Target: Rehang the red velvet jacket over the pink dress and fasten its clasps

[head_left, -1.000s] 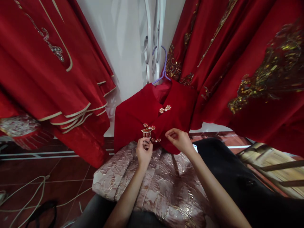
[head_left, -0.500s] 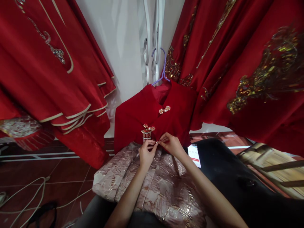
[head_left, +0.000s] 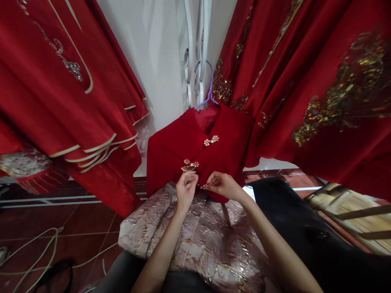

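Pale patterned cloth spreads below the red jacket, which sits under its purple hanger. Low on the jacket's front, the left hand is curled over part of a fan-shaped brooch, gripping or not, I can't quite tell; the right hand pinches a tiny jewelled clasp.

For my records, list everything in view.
hanger: one, purple, centre
bodice: one, red, on hanger
ornaments: three, gold, on bodice
brocade: one, pink, below bodice
garments: several, red, both sides
metalwork: one, white, behind hanger
wall: one, white, background
phone: one, white, right
surface: one, black, right
slatted object: one, tan, right
tiles: several, red, lower left
cords: uncounted, pale, lower left
strap: one, black, lower left
left hand: one, bare, centre
right hand: one, bare, centre
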### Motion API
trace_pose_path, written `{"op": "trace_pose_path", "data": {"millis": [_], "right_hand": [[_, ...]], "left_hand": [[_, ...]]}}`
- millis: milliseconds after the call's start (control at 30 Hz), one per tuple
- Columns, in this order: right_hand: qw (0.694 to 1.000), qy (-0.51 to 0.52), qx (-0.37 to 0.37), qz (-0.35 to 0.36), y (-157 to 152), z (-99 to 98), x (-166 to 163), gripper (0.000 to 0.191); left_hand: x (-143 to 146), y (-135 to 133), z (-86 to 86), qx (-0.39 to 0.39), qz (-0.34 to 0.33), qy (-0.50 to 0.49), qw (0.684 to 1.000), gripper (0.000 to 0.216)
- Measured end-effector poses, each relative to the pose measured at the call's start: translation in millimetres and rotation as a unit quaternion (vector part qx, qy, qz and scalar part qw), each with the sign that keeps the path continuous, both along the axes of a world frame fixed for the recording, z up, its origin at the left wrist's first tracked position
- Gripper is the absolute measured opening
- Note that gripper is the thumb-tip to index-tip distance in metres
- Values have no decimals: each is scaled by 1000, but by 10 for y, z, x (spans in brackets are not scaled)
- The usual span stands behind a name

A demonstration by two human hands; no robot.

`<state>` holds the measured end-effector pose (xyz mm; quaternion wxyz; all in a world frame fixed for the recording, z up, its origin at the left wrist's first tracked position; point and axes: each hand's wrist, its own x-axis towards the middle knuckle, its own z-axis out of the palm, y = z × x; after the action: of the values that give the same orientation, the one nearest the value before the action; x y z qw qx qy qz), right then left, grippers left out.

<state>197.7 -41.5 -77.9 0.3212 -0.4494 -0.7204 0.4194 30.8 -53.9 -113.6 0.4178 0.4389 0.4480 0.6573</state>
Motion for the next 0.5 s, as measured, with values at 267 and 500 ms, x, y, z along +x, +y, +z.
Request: {"op": "trace_pose_path", "data": {"millis": [267, 500], "right_hand": [[991, 33, -50, 121, -91, 221, 92, 22], [996, 42, 0, 84, -203, 244, -102, 17]], "left_hand": [[42, 136, 319, -58, 15, -209, 976, 35], [27, 165, 420, -99, 1, -252, 963, 31]]}}
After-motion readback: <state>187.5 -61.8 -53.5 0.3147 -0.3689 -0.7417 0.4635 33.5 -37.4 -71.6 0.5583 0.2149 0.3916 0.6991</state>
